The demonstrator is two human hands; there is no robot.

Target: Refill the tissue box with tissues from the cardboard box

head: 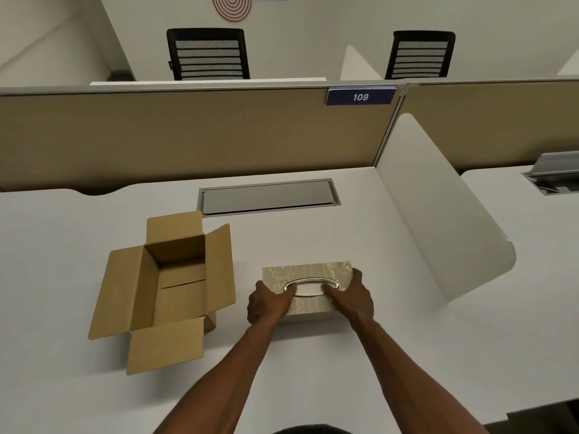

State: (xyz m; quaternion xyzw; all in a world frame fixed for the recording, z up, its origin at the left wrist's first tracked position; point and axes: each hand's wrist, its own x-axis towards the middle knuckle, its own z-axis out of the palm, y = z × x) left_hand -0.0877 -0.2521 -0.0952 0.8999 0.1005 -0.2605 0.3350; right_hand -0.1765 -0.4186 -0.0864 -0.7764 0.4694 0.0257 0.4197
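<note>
Fingers of both hands wrap the ends of the tissue box [308, 277], and both thumbs lie across its top — the left thumb [289, 290] touching the left end of the oval metal ring [310, 286] around the dispensing slot, the right thumb [329, 289] touching its right end. Left hand [268, 303] clasps the box's near-left corner, its fingers curled down the side and out of sight; right hand [355, 296] covers the right end, fingers folded over the far-right edge. Both grips are closed onto the box, which sits flat on the white desk [313, 386], just right of centre and close to the person. Its covering is pale gold fabric with a leafy pattern. What lies inside the slot cannot be made out. Just beside it on the left, apart from it, stands the cardboard box [175, 277] with all four flaps splayed open — its brown inner walls and floor show, and no contents can be seen. Beyond both, a grey cable hatch [269, 197] is set flush into the desk. A tan partition [188, 136] rises behind, carrying a blue tag [360, 96] that reads 109. A white curved divider [438, 220] stands at the desk's right edge. Two black mesh chairs [208, 54] show past the partition.
</note>
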